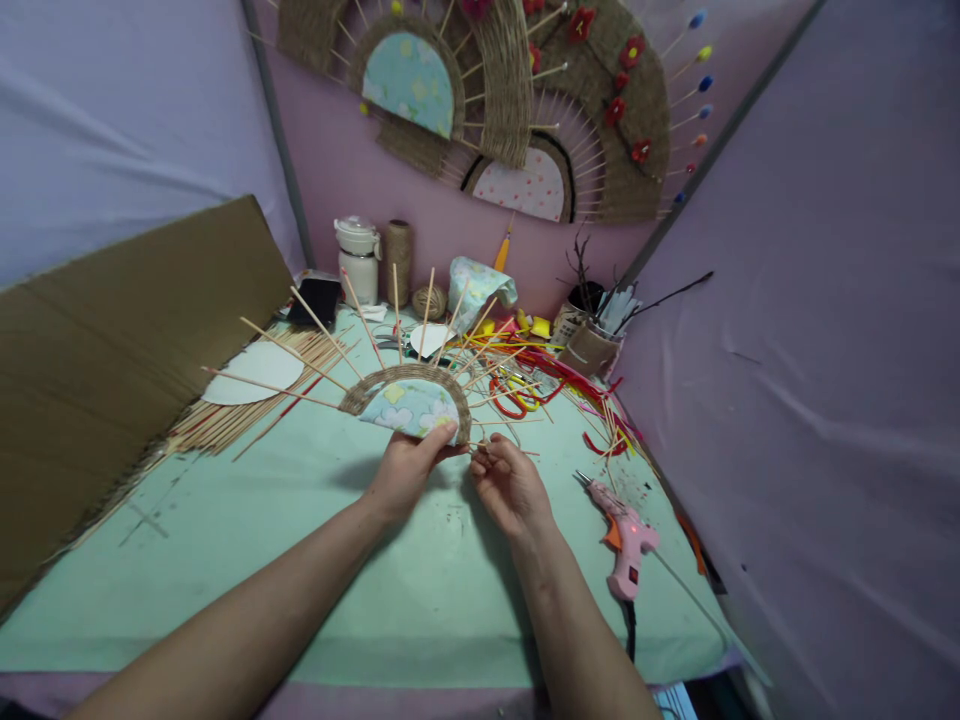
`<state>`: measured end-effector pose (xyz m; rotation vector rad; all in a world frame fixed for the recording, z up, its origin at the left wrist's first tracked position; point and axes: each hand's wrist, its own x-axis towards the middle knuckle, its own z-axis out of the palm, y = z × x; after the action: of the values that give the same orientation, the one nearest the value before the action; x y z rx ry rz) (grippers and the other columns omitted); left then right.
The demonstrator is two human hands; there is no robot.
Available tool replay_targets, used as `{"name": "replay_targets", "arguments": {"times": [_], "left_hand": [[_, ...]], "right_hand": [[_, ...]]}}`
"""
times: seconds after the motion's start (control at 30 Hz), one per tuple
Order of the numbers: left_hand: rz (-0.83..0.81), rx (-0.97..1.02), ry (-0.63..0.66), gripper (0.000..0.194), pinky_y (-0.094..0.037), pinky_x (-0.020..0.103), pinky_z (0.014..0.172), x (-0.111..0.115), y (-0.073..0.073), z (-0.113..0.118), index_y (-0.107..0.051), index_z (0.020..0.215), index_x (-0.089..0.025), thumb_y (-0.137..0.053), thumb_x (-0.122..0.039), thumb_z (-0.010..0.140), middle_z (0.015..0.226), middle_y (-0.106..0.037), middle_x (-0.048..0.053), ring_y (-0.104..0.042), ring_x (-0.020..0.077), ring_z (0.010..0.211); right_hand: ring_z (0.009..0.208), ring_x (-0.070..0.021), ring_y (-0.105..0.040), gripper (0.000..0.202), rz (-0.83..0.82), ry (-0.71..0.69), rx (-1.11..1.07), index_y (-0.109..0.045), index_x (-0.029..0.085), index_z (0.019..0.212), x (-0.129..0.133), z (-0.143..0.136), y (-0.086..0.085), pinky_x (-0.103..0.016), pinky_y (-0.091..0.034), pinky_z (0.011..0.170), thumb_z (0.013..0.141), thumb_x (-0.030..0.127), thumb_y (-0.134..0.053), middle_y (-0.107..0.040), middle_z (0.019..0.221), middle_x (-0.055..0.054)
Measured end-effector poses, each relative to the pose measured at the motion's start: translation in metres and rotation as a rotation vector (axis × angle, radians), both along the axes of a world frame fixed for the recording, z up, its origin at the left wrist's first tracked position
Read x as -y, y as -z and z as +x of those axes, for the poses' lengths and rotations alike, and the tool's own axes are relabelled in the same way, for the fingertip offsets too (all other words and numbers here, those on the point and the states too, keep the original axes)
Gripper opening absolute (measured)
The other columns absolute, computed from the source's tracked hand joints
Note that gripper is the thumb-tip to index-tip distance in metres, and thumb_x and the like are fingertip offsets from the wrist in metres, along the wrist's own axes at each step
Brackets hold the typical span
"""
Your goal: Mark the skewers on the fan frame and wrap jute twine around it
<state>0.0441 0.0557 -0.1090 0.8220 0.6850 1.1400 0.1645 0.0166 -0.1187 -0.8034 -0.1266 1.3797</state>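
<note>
So: left hand [405,470] grips half-round piece [412,405]; right hand [513,485] apparently pinches twine [481,447].

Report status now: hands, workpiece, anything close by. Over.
Left hand gripping half-round piece at its straight edge. Right hand curled at its right corner, hold too small to tell. Sticks fan out from its twine band. Glue gun lies right, apart from hands.

Free tabletop [240,515] leftward, glue gun [631,540] rightward
</note>
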Motion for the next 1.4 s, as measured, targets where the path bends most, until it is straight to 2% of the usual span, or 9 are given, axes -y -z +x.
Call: {"name": "replay_targets", "arguments": {"times": [0.2,0.4,0.5,0.63,0.9,1.13,1.4], "left_hand": [[-0.006,0.012,-0.006,0.026,-0.058,0.03,0.072,0.0,0.0,0.001,-0.063,0.086,-0.016,-0.077,-0.028,0.068,0.085,-0.064,0.0,-0.059,0.0122,0.077],[-0.084,0.11,-0.05,0.026,-0.057,0.027,0.068,-0.003,-0.002,0.0,-0.063,0.085,-0.016,-0.078,-0.026,0.067,0.084,-0.063,-0.001,-0.059,0.0109,0.076],[-0.122,0.138,-0.058,0.025,-0.057,0.026,0.068,-0.005,-0.002,0.0,-0.062,0.083,-0.016,-0.078,-0.025,0.066,0.082,-0.063,-0.002,-0.059,0.0101,0.073],[-0.117,0.128,-0.057,0.024,-0.057,0.027,0.069,-0.005,-0.001,0.001,-0.062,0.083,-0.016,-0.078,-0.025,0.067,0.082,-0.063,-0.002,-0.059,0.0101,0.074],[-0.026,0.053,-0.066,0.029,-0.057,0.028,0.07,-0.003,-0.001,0.001,-0.063,0.089,-0.018,-0.078,-0.027,0.066,0.087,-0.063,-0.001,-0.059,0.0115,0.079],[0.037,-0.03,-0.051,0.028,-0.057,0.029,0.073,-0.004,0.005,-0.001,-0.064,0.09,-0.017,-0.077,-0.03,0.068,0.089,-0.065,0.001,-0.06,0.0135,0.081],[0.126,-0.106,-0.03,0.023,-0.057,0.032,0.074,-0.002,0.009,-0.002,-0.065,0.086,-0.017,-0.074,-0.031,0.071,0.087,-0.064,0.001,-0.06,0.0158,0.082]], "right_hand": [[0.049,-0.0056,-0.044,0.023,-0.001,0.006,0.0,-0.05,0.02,0.065,0.0,0.0,0.0,-0.016,-0.036,0.045,0.055,0.008,-0.068,-0.047,0.055,0.008],[0.063,-0.0125,-0.057,0.015,0.024,-0.079,-0.094,-0.059,0.019,0.071,0.003,0.0,-0.007,-0.022,-0.045,0.054,0.068,0.03,-0.069,-0.061,0.067,-0.001],[0.061,-0.0105,-0.056,0.013,0.021,-0.084,-0.076,-0.059,0.019,0.071,0.003,0.0,-0.006,-0.02,-0.044,0.053,0.065,0.022,-0.071,-0.061,0.067,0.001],[0.056,-0.0072,-0.052,0.021,0.026,-0.065,-0.02,-0.057,0.019,0.07,0.003,-0.001,-0.003,-0.017,-0.04,0.05,0.058,0.011,-0.072,-0.058,0.063,0.004],[0.055,-0.0066,-0.053,0.029,-0.015,0.004,0.037,-0.055,0.019,0.073,0.002,-0.002,0.0,-0.015,-0.04,0.049,0.056,0.009,-0.076,-0.056,0.059,0.006],[0.057,-0.007,-0.053,0.03,-0.012,-0.053,0.021,-0.05,0.02,0.068,0.001,-0.001,0.0,-0.016,-0.041,0.049,0.055,0.008,-0.074,-0.055,0.062,0.005],[0.052,-0.0063,-0.044,0.029,0.025,-0.062,-0.024,-0.045,0.02,0.061,0.001,0.002,0.002,-0.018,-0.039,0.047,0.054,0.003,-0.067,-0.048,0.058,0.007]]}}
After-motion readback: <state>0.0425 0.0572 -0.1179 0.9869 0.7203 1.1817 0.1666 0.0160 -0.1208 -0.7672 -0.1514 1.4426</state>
